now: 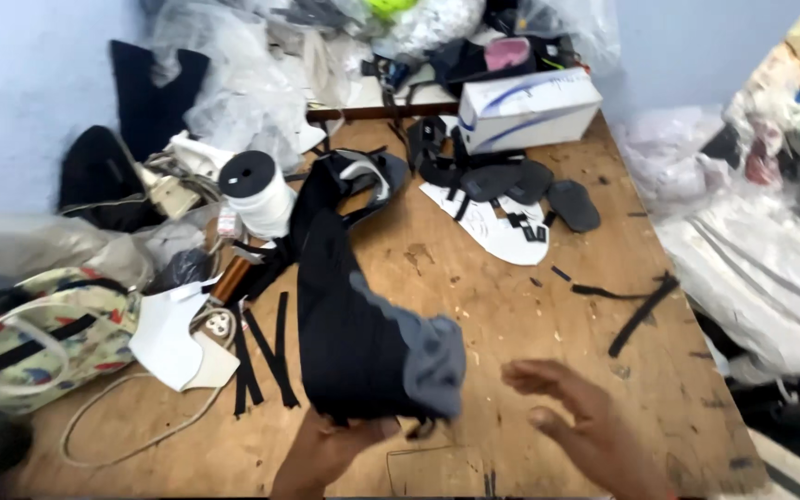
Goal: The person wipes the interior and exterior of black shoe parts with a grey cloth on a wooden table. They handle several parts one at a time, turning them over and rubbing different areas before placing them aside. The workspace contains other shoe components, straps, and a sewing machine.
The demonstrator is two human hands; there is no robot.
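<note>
Black fabric piece (354, 324) with a grey lining at its lower right edge stands up from the wooden table (511, 306), pinched at its bottom end by the left hand (331, 449). That hand's fingers are closed around the fabric's lower edge, near the table's front. The right hand (576, 417) hovers just right of the fabric, apart from it, fingers spread and loose, holding nothing; it is blurred.

Left of the fabric lie several black strips (266, 356) flat on the wood, beside a white cut sheet (168, 338) and a floral bag (39, 338) at the table's left edge. A white thread spool (256, 190) stands behind the fabric, near a heap of clear plastic bags (233, 83). Farther back, a white box (530, 106) sits by dark oval cutouts (520, 185) that rest on a white sole-shaped pattern (497, 236). One long black strap (641, 310) lies alone toward the right edge, well apart from both hands.
</note>
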